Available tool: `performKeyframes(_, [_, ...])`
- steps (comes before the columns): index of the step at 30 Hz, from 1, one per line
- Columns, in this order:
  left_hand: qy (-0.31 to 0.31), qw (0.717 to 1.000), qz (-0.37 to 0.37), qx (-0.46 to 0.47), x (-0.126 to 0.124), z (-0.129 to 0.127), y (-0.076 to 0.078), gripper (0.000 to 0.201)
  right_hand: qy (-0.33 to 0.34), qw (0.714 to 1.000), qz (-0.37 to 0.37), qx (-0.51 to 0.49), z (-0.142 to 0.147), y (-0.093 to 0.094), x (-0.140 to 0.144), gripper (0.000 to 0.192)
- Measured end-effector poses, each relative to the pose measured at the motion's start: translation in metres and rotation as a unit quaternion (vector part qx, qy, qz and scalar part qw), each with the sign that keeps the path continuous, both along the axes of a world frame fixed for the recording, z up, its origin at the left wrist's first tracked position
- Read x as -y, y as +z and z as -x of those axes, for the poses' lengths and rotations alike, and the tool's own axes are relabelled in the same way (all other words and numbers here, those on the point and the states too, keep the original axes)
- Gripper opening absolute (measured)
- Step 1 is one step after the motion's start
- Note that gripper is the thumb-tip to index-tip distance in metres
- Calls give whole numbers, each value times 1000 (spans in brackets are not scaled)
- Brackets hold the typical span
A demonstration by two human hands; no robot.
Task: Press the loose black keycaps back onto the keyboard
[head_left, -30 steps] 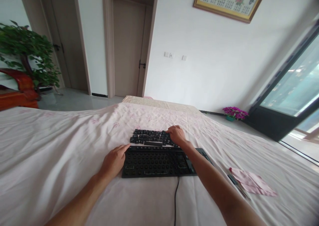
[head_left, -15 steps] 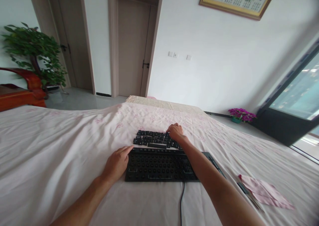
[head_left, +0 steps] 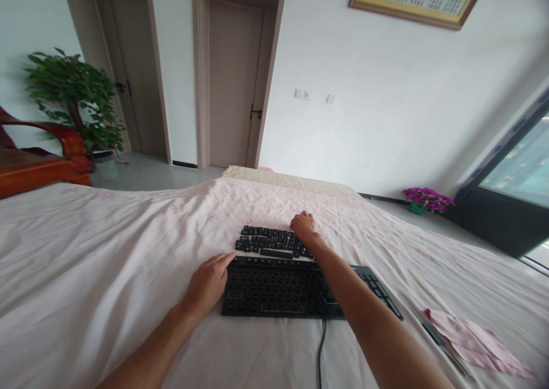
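A black keyboard [head_left: 278, 292] with its keycaps off lies on the pink flowered sheet [head_left: 107, 251], its cable [head_left: 319, 349] running toward me. Just beyond it, several loose black keycaps [head_left: 268, 242] sit laid out in rows. My left hand [head_left: 209, 283] rests flat against the keyboard's left end, its fingers touching the top left corner. Reaching over the keyboard, my right hand [head_left: 303, 227] has its fingers curled down on the right end of the keycap rows; I cannot tell whether it grips one.
A folded pink cloth [head_left: 476, 343] with a dark tool beside it lies at the right. Beyond the bed are a door [head_left: 234, 80], a potted plant [head_left: 77, 100], a red wooden chair [head_left: 43, 160], purple flowers [head_left: 426, 199] and a window [head_left: 518, 171].
The view has drifted left and slightly up, so everything sits further right and lower. My right hand has shifted slightly further along the keycaps. The left hand stays on the keyboard.
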State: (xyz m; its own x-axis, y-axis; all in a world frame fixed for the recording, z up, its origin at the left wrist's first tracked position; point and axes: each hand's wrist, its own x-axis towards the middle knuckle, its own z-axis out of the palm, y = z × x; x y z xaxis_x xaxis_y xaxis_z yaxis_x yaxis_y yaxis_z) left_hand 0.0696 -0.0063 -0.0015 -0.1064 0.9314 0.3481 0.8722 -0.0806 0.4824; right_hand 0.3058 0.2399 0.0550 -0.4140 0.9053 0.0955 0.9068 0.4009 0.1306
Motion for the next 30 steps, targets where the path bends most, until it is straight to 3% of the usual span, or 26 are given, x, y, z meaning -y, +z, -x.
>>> performKeyframes(8, [-3,1000,12,-2,1,0,0,51,25,997,-17,-69,-20,16,29,22])
performKeyframes(17, [-6,1000,4,-22,1,1,-3,51,46,978,45,-196,-91,15,97,24])
performKeyframes(22, [-8,1000,0,-26,1,1,-5,52,66,980,35,-184,-112,7,119,24])
performKeyframes(30, [-3,1000,1,-23,2,0,-4,52,101,983,33,-147,-113,1,125,26])
